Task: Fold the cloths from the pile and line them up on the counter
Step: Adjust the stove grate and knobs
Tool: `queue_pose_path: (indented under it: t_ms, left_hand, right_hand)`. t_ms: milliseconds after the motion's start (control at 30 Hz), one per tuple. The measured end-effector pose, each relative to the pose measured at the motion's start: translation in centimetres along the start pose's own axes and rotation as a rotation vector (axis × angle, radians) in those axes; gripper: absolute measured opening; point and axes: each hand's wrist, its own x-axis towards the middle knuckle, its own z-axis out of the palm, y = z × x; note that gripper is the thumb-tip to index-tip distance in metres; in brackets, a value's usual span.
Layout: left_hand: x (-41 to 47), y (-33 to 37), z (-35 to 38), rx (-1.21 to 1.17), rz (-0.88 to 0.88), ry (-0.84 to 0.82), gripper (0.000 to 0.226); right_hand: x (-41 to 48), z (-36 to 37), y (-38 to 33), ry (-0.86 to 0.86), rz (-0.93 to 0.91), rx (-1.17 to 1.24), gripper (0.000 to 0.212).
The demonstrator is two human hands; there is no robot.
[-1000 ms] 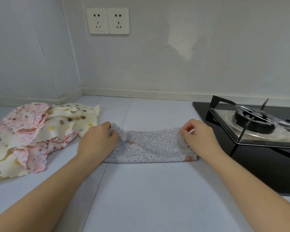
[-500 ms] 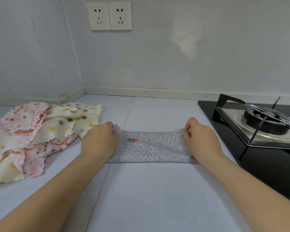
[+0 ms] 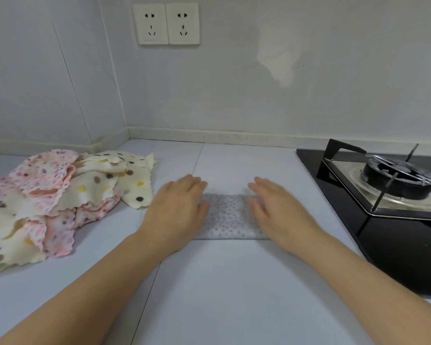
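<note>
A grey dotted cloth (image 3: 228, 216) lies folded into a small rectangle on the pale counter (image 3: 229, 290), in the middle of the head view. My left hand (image 3: 178, 210) lies flat on its left end, fingers straight. My right hand (image 3: 279, 210) lies flat on its right end, fingers straight and slightly blurred. Only the strip of cloth between the hands shows. The pile of cloths (image 3: 50, 202), pink flowered and cream with coloured dots, sits crumpled at the left.
A black gas hob (image 3: 383, 220) with a burner and pan support (image 3: 398, 178) takes up the right side of the counter. Two wall sockets (image 3: 166, 23) are above. The counter meets the walls in a corner at the back left.
The hands held the ends of a long grey strip, far apart. Now they are much closer together, opened flat, and the cloth is about half as long.
</note>
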Motion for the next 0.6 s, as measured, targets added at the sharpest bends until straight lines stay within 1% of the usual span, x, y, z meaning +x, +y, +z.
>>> queue_pose_path:
  t_ms: [33,67,100,133,167,200,233,267,333,367,400,433,467,533,567,600]
  left_hand:
    - [-0.2,0.5,0.2,-0.089,-0.045,-0.188,0.059]
    - [-0.3,0.5,0.3,-0.122,-0.105,-0.369,0.064]
    - [-0.3,0.4,0.5,-0.114,-0.147,-0.483,0.067]
    - [-0.2,0.4,0.5,-0.096,-0.177,-0.529,0.069]
    - [-0.2,0.3,0.5,-0.089,-0.193,-0.539,0.070]
    - [-0.2,0.4,0.4,-0.075,-0.203,-0.531,0.071]
    - [-0.1,0.3,0.3,-0.033,-0.205,-0.488,0.070]
    - [-0.1,0.5,0.0,0.032,-0.206,-0.396,0.069]
    - [0.1,0.9,-1.1,0.126,-0.249,-0.112,0.056]
    - [0.2,0.9,-1.7,0.101,-0.293,-0.027,0.046]
    - [0.4,0.8,-2.3,0.040,-0.354,0.001,0.038]
    - [0.5,0.6,-2.7,-0.017,-0.409,-0.001,0.032]
    - [0.5,0.4,-2.8,-0.050,-0.444,-0.033,0.027]
    - [0.2,0.4,-2.6,-0.102,-0.465,-0.109,0.020]
    - [0.1,0.6,-2.5,-0.130,-0.468,-0.141,0.020]
    - [0.0,1.0,-2.4,-0.159,-0.470,-0.165,0.021]
  right_hand:
    - [-0.2,0.4,-0.4,-0.192,0.016,-0.025,0.056]
    - [-0.3,0.6,-0.4,-0.331,0.028,-0.089,0.061]
    - [-0.3,0.8,-0.2,-0.405,0.041,-0.140,0.062]
    - [-0.2,0.7,0.1,-0.426,0.056,-0.160,0.062]
    - [-0.1,0.6,0.4,-0.425,0.083,-0.160,0.061]
    - [0.1,0.4,0.6,-0.411,0.107,-0.160,0.060]
    - [0.2,0.2,0.9,-0.374,0.121,-0.170,0.058]
    - [0.2,0.0,1.0,-0.300,0.124,-0.194,0.056]
    - [0.1,-0.5,1.1,-0.035,0.107,-0.240,0.047]
    - [0.0,-0.9,1.1,0.100,0.100,-0.211,0.038]
    - [-0.1,-1.2,0.9,0.178,0.106,-0.143,0.030]
    - [-0.2,-1.5,0.7,0.188,0.107,-0.075,0.024]
    - [-0.2,-1.5,0.6,0.136,0.087,-0.038,0.023]
    - [-0.3,-0.9,0.6,-0.027,0.016,-0.021,0.028]
    - [-0.3,-0.8,0.7,-0.080,0.001,-0.006,0.032]
    - [-0.3,-0.8,0.8,-0.093,0.000,0.012,0.035]
